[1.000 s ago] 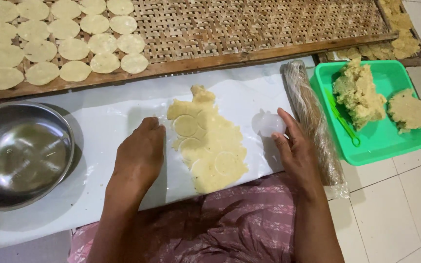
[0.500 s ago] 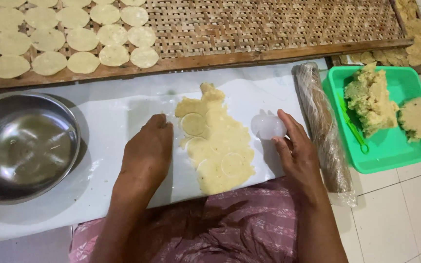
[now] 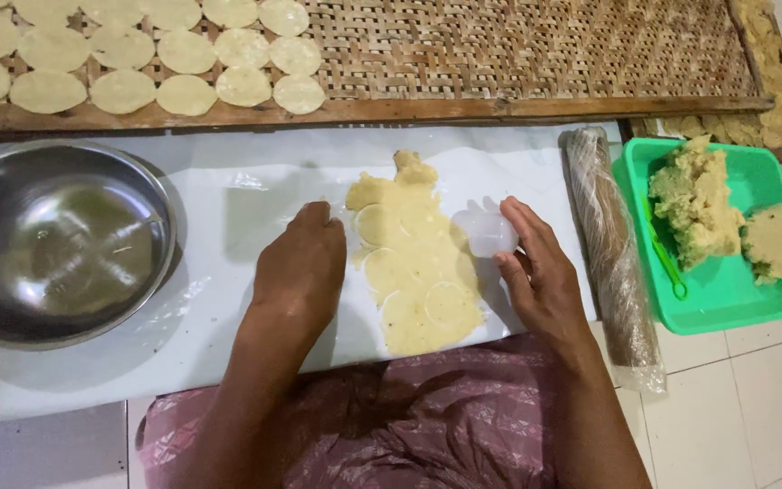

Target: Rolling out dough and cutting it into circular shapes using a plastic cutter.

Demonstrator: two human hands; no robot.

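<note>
A flattened sheet of pale yellow dough (image 3: pixel 414 258) lies on a white plastic sheet (image 3: pixel 228 217), with several round cuts pressed into it. My left hand (image 3: pixel 302 267) rests palm down on the plastic, its fingertips touching the dough's left edge. My right hand (image 3: pixel 536 272) holds a small translucent round cutter cup (image 3: pixel 489 233) at the dough's right edge.
A steel bowl (image 3: pixel 56 240) sits at the left. A woven bamboo tray (image 3: pixel 518 54) behind holds several cut dough rounds (image 3: pixel 165 54). A plastic-wrapped rolling pin (image 3: pixel 610 244) lies at the right, beside a green tray (image 3: pixel 726 308) holding dough lumps (image 3: pixel 694 195).
The view shifted slightly. My right hand has brought the cutter cup in a little nearer the dough's right edge. My left hand stays flat at the left edge.
</note>
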